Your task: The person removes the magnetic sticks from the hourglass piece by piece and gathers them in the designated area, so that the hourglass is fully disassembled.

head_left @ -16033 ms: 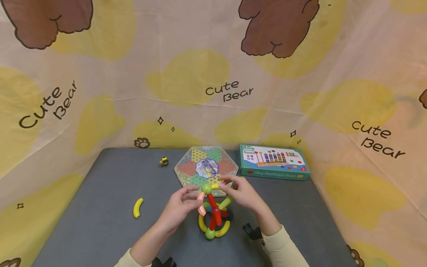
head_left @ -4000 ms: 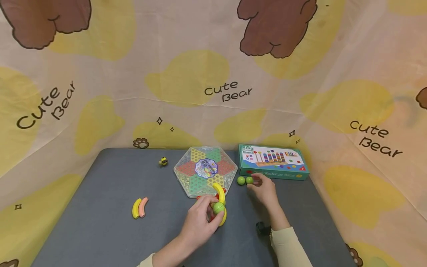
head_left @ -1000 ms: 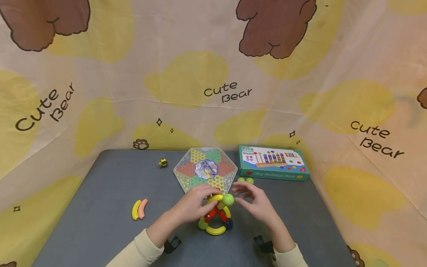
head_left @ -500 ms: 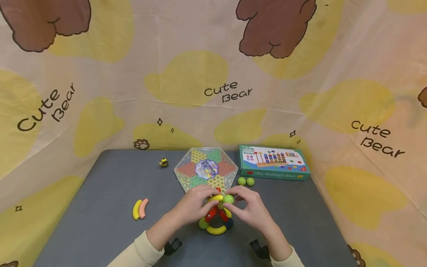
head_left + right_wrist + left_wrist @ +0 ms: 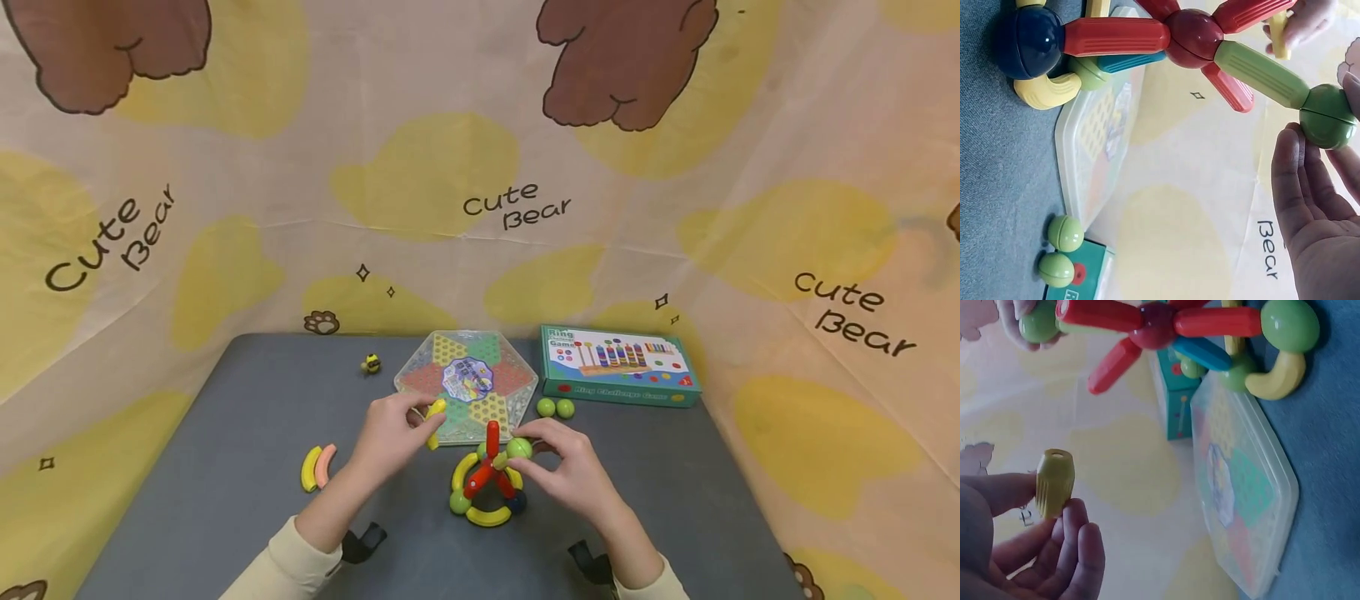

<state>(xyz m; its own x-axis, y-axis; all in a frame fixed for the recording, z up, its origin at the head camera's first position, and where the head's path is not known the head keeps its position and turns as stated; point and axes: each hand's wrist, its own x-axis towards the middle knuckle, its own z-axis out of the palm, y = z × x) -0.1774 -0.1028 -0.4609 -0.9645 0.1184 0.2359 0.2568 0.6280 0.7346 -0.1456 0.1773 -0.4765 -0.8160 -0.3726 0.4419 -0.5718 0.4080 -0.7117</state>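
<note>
A toy structure (image 5: 486,483) of coloured rods, curved pieces and balls stands on the grey table (image 5: 225,500). My left hand (image 5: 420,423) is just left of it and pinches a yellow curved piece (image 5: 434,413) between thumb and fingers; the left wrist view shows the yellow curved piece (image 5: 1055,482) clear of the structure (image 5: 1160,325). My right hand (image 5: 531,447) pinches the green ball (image 5: 518,448) at the top of the structure. In the right wrist view the green ball (image 5: 1329,117) sits on the end of a light green rod (image 5: 1261,74).
Two loose green balls (image 5: 555,408) lie behind the right hand. A yellow and a pink curved piece (image 5: 316,467) lie at the left. A hexagonal checkers box (image 5: 467,377), a green ring game box (image 5: 618,362) and a small bee toy (image 5: 370,363) sit at the back.
My left hand has come off the top of the structure with the yellow curved piece and moved left and back. The right hand stays on the green ball.
</note>
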